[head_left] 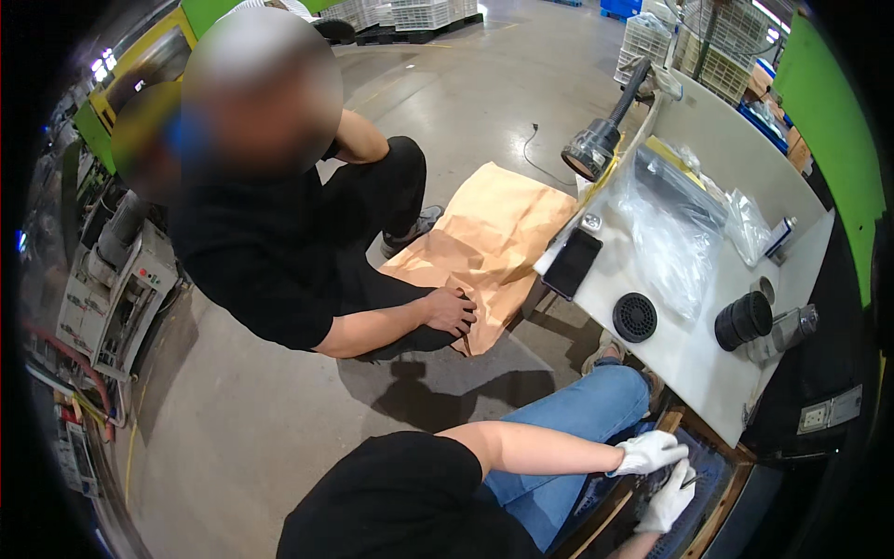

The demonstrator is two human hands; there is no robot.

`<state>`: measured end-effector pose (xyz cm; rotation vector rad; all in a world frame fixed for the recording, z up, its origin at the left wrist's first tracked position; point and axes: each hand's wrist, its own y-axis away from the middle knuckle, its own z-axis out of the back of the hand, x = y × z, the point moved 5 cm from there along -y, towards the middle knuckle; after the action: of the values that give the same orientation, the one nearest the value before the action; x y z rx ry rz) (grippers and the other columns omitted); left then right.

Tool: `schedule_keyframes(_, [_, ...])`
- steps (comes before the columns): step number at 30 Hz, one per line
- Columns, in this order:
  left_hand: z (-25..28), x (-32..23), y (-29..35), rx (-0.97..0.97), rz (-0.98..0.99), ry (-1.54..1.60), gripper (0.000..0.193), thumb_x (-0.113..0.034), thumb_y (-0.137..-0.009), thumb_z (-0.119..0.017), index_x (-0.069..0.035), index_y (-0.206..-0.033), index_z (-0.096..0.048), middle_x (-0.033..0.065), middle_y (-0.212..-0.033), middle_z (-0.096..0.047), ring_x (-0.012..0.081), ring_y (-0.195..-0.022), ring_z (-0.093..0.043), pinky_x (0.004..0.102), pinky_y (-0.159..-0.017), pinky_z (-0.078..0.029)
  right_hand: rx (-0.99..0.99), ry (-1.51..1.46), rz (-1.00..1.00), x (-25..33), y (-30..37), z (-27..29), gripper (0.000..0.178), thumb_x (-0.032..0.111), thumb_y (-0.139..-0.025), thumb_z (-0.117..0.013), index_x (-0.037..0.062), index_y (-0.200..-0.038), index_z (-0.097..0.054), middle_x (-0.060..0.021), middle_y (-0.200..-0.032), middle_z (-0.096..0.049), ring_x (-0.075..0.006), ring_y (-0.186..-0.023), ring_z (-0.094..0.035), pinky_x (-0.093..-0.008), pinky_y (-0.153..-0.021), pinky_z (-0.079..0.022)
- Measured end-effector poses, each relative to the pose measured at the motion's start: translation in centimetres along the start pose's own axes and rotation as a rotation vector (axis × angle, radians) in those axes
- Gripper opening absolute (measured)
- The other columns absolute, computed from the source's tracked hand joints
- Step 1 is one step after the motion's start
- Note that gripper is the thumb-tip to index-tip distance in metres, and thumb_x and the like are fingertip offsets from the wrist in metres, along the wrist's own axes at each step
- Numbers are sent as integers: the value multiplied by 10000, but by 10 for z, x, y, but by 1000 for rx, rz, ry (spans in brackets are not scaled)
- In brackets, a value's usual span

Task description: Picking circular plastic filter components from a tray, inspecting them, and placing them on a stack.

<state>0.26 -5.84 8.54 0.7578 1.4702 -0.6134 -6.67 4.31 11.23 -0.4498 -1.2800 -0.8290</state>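
Note:
My left hand (652, 452), in a white glove, reaches over a wooden-edged bin (666, 424) beside my knee. Its fingers are drawn together close to my right hand (669, 501), which is gloved in white too. The right hand's fingers are closed, and a small dark piece (690, 482) shows at their tips; its kind is too small to tell. What lies between the two hands is partly hidden by the gloves. Inside the bin, a clear plastic liner (712, 470) shows beside the hands.
A white table (684, 377) carries a black perforated disc (635, 318), black ribbed cylinder (743, 322), phone (572, 265) and plastic bags (675, 242). A flexible-neck lamp (593, 149) overhangs its far edge. Another person (270, 242) crouches left, one hand beside brown paper (503, 233) on the floor.

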Motion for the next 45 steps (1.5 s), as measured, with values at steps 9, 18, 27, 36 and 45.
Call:
schedule_keyframes(9, [3, 1, 0, -20, 35, 41, 472, -424, -971, -470, 23, -898, -604, 175, -791, -627, 247, -774, -597, 375, -712, -454, -127, 139, 74, 23, 9, -3, 406, 352, -990, -488, -32, -1080, -586, -106, -943, -619, -221, -861, -609, -333, -719, -507])
schedule_keyframes(18, [2, -2, 3, -34, -13, 197, 422, -388, -979, -481, -3, -873, -617, 99, -739, -578, 151, -723, -500, 341, -695, -441, -95, 34, 123, 8, 7, 15, 354, 288, -980, -529, -54, -1039, -602, -95, -958, -629, -163, -875, -580, -294, -777, -463])
schedule_keyframes(27, [9, 4, -2, -43, -25, 28, 412, -376, -974, -513, 20, -884, -580, 140, -819, -576, 213, -778, -539, 346, -711, -441, -193, -32, 145, 20, 14, -3, 216, 217, -962, -538, 14, -981, -609, -26, -857, -576, -113, -824, -533, -280, -761, -444])
schedule_keyframes(36, [10, -51, 12, 311, -88, 100, 321, -308, -903, -617, -3, -802, -621, -11, -681, -558, 41, -656, -463, 249, -575, -419, 206, -1089, -190, 14, 32, -32, 421, 367, -1002, -438, 4, -1184, -551, -107, -1090, -637, -200, -955, -644, -324, -826, -534])
schedule_keyframes(45, [179, -68, -78, -82, -75, -774, 491, -454, -887, -533, 9, -929, -692, 228, -877, -676, 331, -852, -673, 388, -761, -518, -241, 693, -94, -95, -19, 72, 366, 373, -890, -586, 24, -935, -686, -192, -858, -680, -349, -913, -660, -433, -824, -500])
